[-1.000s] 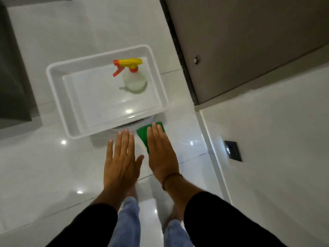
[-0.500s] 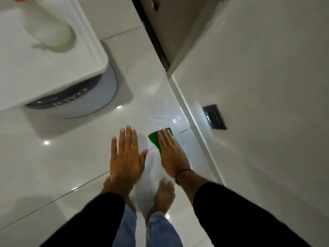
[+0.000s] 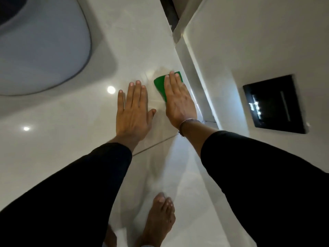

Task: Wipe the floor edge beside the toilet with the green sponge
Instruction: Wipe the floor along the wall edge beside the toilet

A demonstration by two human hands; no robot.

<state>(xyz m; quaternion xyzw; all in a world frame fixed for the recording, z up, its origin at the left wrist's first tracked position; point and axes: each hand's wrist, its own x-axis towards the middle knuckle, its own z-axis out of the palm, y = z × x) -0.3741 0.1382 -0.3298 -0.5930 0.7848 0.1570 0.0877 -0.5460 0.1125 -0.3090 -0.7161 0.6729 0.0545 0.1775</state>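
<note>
- Fingers point(image 3: 171, 81) of the right hand point(image 3: 178, 102) lie straight and close together, pressed flat on top of the green sponge point(image 3: 160, 86), which sits on the glossy pale floor point(image 3: 62, 139) just beside the white skirting point(image 3: 199, 82) at the foot of the wall.
- Part of the sponge shows beyond the fingertips and to the left of the palm (the rest is hidden under the hand).
- Left hand point(image 3: 133, 111) is held palm-down just beside the right, its four fingers extended and only slightly parted, the thumb angled out toward the right hand; whether it touches the tile cannot be told.
- Both forearms wear black sleeves point(image 3: 89, 184), and a thin band point(image 3: 185, 122) circles the right wrist.
- Rounded white base of the toilet point(image 3: 44, 47) fills the upper left, well apart from the sponge, with open tile between them.
- On the white wall at right, a black panel point(image 3: 274, 104) with small bright reflections is mounted above the skirting.
- A dark vertical gap point(image 3: 169, 13) marks the corner at the top of the view, where the wall ends.
- One bare foot point(image 3: 160, 216) stands on the tile at the bottom, between the two sleeves, somewhat blurred.
- Two round light reflections point(image 3: 111, 90) glint on the floor to the left of the hands.
</note>
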